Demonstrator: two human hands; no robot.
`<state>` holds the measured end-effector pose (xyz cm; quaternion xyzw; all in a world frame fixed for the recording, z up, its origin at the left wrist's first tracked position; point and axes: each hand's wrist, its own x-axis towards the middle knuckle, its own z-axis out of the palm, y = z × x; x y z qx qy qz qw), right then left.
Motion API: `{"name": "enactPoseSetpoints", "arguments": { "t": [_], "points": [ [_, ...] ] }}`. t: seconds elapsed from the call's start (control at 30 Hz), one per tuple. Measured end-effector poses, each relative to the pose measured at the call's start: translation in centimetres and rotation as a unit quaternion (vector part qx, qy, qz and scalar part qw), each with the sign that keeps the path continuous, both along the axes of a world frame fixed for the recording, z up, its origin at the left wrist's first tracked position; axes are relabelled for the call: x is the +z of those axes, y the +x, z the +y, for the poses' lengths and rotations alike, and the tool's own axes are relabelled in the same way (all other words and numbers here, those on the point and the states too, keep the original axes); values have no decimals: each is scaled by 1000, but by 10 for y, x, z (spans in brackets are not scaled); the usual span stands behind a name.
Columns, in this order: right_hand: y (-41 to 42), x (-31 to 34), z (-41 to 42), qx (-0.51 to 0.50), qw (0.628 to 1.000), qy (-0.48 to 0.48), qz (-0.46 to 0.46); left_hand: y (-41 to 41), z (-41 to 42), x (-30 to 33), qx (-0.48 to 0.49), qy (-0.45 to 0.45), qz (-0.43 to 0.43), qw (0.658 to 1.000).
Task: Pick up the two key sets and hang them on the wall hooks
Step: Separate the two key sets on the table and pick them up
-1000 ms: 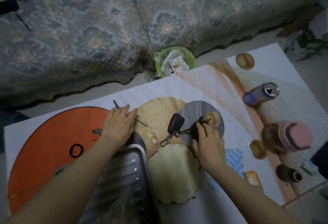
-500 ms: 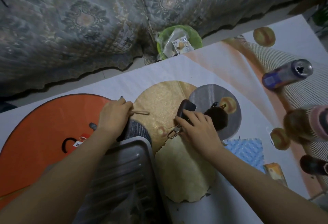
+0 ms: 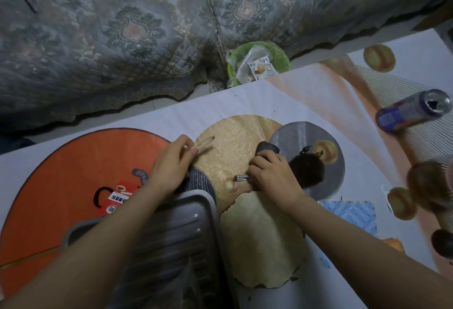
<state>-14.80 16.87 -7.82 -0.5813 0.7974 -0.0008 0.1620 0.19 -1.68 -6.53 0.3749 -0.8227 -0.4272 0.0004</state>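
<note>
A black key fob (image 3: 267,148) with a metal clasp (image 3: 241,177) lies on the printed mat, and my right hand (image 3: 272,177) is closed over it, so only its top end and the clasp stick out. Just right of that hand a second dark key set (image 3: 307,170) with small clips (image 3: 306,149) rests on the grey circle of the mat. My left hand (image 3: 171,166) sits to the left and pinches a thin pale stick (image 3: 204,142) between its fingertips. No wall hooks are in view.
A grey ribbed tray (image 3: 171,247) lies under my forearms. An opened drink can (image 3: 414,110) and a blurred jar (image 3: 429,181) stand at the right. A green bowl of wrappers (image 3: 257,61) sits by the patterned sofa cover (image 3: 122,31) beyond the mat's far edge.
My right hand has moved left from the dark key set onto the black fob and closed over it. My left hand has pinched the thin stick. The camera has moved closer.
</note>
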Motion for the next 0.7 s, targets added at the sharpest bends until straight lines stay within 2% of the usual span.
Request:
{"name": "enactPoseSetpoints", "arguments": {
  "t": [0.13, 0.27, 0.47, 0.7],
  "points": [
    [0, -1, -6, -116, 986, -65, -104, -5, 3, 1, 115, 95, 39, 988],
    [0, 16, -18, -263, 930, -139, -216, -8, 8, 12, 214, 173, 105, 956],
    [-3, 64, -18, -426, 790, -203, -392, -17, 14, 62, 280, 205, 183, 920],
    [9, 156, -1, -466, 645, -346, -497, -32, 34, 161, 308, 292, 237, 874]
  ]
}}
